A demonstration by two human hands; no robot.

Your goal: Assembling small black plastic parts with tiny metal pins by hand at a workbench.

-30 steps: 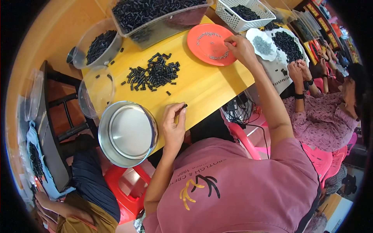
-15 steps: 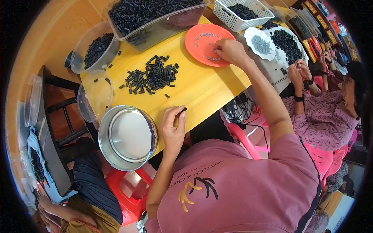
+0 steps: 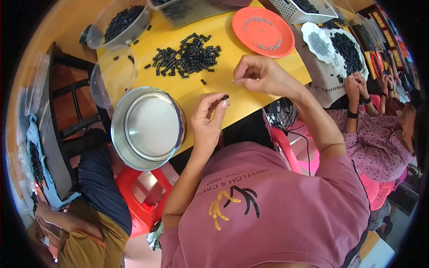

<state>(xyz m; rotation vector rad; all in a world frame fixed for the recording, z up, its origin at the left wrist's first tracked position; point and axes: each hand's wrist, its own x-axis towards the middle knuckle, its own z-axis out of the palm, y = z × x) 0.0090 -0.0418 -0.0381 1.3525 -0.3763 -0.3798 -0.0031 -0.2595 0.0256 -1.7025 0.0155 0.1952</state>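
My left hand (image 3: 206,117): thumb and forefinger pinching a small black cylindrical piece (image 3: 225,97), above the near side of the yellow table (image 3: 161,85). My right hand (image 3: 263,77): fingers curled, thumb and forefinger closed on a tiny light-grey bit (image 3: 233,81), too small to identify; it's just beyond the black piece, apart from it. Pile of black cylinders (image 3: 190,58) on table, past my left hand. Red plate (image 3: 252,32) with scattered grey pins (image 3: 269,46) beyond my right. Round metal tin (image 3: 152,127) left of my left hand, open top up.
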